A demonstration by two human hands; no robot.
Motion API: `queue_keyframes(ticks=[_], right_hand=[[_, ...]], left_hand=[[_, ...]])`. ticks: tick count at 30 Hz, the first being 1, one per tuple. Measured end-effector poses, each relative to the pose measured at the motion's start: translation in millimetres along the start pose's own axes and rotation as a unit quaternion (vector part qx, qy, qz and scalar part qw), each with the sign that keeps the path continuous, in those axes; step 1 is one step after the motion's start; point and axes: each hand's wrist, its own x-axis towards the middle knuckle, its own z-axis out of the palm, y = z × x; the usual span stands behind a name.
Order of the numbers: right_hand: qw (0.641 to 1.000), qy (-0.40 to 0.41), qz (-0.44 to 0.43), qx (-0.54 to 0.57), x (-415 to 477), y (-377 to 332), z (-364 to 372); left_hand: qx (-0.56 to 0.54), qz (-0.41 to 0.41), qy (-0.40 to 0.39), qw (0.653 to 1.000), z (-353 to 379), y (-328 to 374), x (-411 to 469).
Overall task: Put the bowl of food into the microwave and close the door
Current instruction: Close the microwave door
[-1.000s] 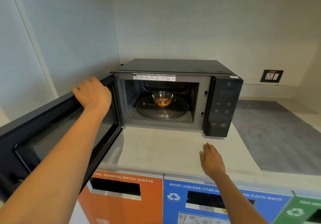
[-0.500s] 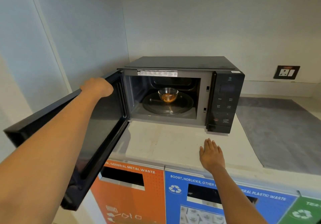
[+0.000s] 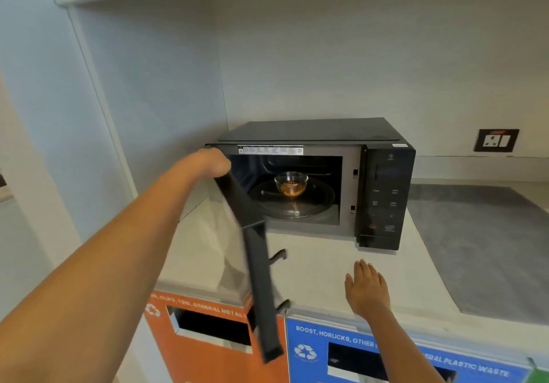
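Note:
A black microwave point(image 3: 386, 192) stands on the pale counter point(image 3: 312, 266). Inside it, a clear glass bowl point(image 3: 291, 185) with orange-brown food sits on the glass turntable. The microwave door point(image 3: 258, 266) is seen nearly edge-on, about halfway between open and closed, and blurred. My left hand point(image 3: 212, 162) presses on the door's top edge near the hinge side; its fingers are curled behind the door and partly hidden. My right hand point(image 3: 367, 289) lies flat on the counter in front of the microwave, fingers apart, holding nothing.
A grey mat point(image 3: 481, 246) covers the counter right of the microwave. A wall socket point(image 3: 496, 140) is at the back right. Below the counter edge are an orange bin point(image 3: 208, 338) and a blue bin point(image 3: 356, 356) with slots. A wall stands close on the left.
The door has swung from wide open toward the microwave, pushed by my left hand. The camera has moved back and up. My right hand stays on the counter.

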Motion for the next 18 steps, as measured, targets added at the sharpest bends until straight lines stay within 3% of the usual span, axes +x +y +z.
queue_keyframes(ticks=[6,13,18], right_hand=[[1.0,0.017,-0.011,-0.008,12,6,-14],[1.0,0.011,0.006,0.018,29,10,-14],[0.992,0.032,0.035,0.117,36,12,-7]], left_hand=[[0.05,0.094,0.11,0.988,41,22,16],[0.013,0.095,0.193,0.976,67,56,37],[0.018,0.106,0.226,0.968,82,66,52]])
